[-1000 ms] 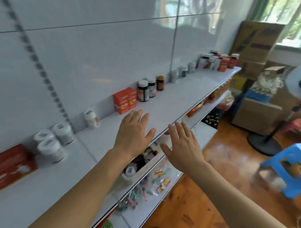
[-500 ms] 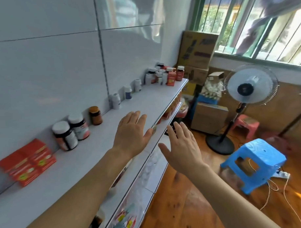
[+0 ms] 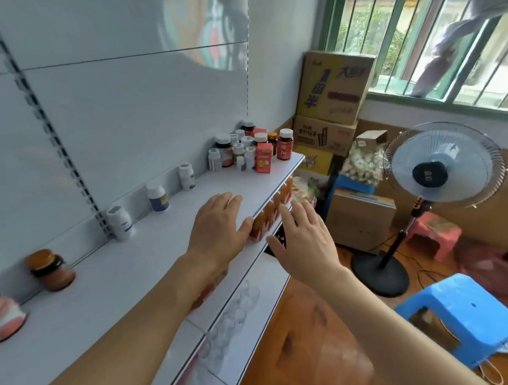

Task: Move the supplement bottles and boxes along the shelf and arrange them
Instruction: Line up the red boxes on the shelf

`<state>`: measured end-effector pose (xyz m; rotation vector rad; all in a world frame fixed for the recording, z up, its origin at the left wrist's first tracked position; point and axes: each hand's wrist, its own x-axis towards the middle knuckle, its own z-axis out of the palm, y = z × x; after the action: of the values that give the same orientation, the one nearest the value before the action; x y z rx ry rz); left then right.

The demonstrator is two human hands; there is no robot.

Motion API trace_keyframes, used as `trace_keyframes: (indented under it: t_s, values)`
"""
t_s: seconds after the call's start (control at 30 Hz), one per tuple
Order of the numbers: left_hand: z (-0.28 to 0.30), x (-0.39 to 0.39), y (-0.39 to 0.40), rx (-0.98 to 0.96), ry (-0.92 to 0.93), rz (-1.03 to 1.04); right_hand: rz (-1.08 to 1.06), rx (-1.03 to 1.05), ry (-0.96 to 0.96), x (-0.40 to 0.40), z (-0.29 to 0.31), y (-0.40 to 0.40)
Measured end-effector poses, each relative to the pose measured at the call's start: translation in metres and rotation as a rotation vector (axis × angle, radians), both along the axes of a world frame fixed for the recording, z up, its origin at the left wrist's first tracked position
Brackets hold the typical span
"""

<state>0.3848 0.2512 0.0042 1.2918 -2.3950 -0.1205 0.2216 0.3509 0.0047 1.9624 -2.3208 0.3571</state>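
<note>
Both hands out flat, palms down, holding nothing. Left hand (image 3: pixel 218 222) is over the front part of the top shelf (image 3: pixel 112 289), fingers straight & close together, thumb at the shelf's front edge; can't tell if the palm touches the surface. Right hand (image 3: pixel 305 242) is just off the shelf edge, in front of the lower shelves, fingers straight & slightly spread.

The shelf runs long from near left to far right, ending by the stacked cardboard boxes (image 3: pixel 334 91).

Bottles all upright, caps up, set along the back wall:
- 1 amber jar (image 3: pixel 52 271) w/ dark lid, near left.
- 1 pink-and-white bottle (image 3: pixel 5 316) at the left frame edge, blurred, partly cut off.
- 3 white bottles spaced apart in a row: (image 3: pixel 120 223), (image 3: pixel 158 197), (image 3: pixel 187 175).
- Cluster of bottles (image 3: pixel 239 149) packed at the far end; roughly a dozen, exact no. can't be told, some hidden.
- 1 red bottle (image 3: pixel 285 144) w/ white cap at the cluster's right front corner.
- 1 red box (image 3: pixel 264 158) standing on end, front face toward the camera, just left of the red bottle.

Both hands well apart from the cluster.

Floor: 1 standing fan (image 3: pixel 439 168), 1 blue stool (image 3: pixel 464 314), 1 pink stool (image 3: pixel 437 232).
</note>
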Motion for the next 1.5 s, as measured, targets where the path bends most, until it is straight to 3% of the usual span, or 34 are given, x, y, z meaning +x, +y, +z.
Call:
trace_keyframes:
  t_s: [0.43, 0.77, 0.97, 1.23, 1.5]
  values:
    - [-0.023, -0.122, -0.195, 0.050, 0.068, 0.044, 0.078, 0.087, 0.022, -0.129, -0.012, -0.199]
    - [-0.042, -0.160, -0.296, 0.091, 0.077, 0.154, 0.205, 0.045, 0.013, -0.187, -0.024, -0.331]
    - [-0.051, -0.178, -0.323, 0.106, 0.081, 0.266, 0.378, 0.039, -0.005, -0.218, -0.033, -0.392]
    - [-0.059, -0.208, -0.337, 0.088, -0.048, 0.326, 0.645, 0.056, -0.058, -0.246, -0.046, -0.435]
    - [-0.070, -0.221, -0.344, -0.027, 0.004, 0.346, 0.726, 0.050, -0.172, -0.256, -0.054, -0.442]
